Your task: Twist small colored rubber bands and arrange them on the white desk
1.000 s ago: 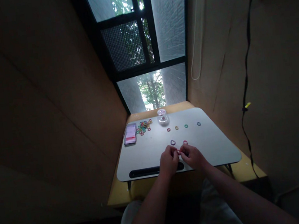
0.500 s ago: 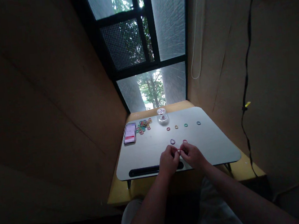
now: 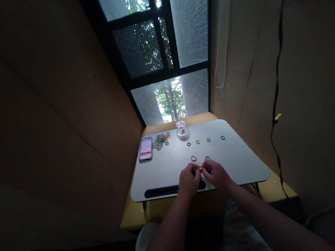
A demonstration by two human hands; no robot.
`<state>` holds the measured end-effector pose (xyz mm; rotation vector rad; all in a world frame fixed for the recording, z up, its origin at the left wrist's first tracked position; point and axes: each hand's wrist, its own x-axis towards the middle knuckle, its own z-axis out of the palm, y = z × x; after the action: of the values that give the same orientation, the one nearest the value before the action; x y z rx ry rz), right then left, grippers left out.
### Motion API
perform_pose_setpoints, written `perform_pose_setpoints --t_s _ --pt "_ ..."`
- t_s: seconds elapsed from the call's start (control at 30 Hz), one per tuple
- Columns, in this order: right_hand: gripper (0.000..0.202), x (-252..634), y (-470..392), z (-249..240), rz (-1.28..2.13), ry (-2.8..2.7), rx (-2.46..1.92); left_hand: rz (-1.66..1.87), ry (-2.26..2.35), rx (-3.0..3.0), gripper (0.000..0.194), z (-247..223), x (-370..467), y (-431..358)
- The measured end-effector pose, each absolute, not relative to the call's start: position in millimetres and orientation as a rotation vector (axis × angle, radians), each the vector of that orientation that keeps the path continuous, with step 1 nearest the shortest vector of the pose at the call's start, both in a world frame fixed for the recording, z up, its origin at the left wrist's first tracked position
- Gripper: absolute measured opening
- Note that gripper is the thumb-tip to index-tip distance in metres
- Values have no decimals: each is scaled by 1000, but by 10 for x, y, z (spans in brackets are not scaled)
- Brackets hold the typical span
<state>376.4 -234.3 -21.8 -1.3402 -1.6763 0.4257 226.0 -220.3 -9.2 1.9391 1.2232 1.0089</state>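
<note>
My left hand and my right hand meet over the near edge of a white lap table. Their fingertips pinch a small red elastic band between them; the fingers hide much of it. Just beyond the left fingertips lies a purple band, bent out of round. A pinkish-red band rests right by the fingers of my right hand. Farther back are a red band, a yellow band, a green band and a blue band, spaced in a row.
A heap of coloured bands lies at the back left beside a phone. A clear plastic jar stands at the back. Along the front edge runs a black slot. A dark cable hangs on the right wall.
Both hands stay in nearly the same place. The red band between the fingertips has shifted slightly and shows less of its loop. Everything else lies as before.
</note>
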Motion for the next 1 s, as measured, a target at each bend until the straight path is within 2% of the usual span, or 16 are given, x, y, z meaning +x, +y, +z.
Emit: perform_pose_setpoints --t_s 0.67,1.0 --pt "8 3795 -2346 -218 493 -1684 -1209 969 1344 1964 13 -172 2291 -2144" --pt "10 3779 -2319 -225 434 -1710 -1272 959 1312 1963 20 -153 2277 -2146"
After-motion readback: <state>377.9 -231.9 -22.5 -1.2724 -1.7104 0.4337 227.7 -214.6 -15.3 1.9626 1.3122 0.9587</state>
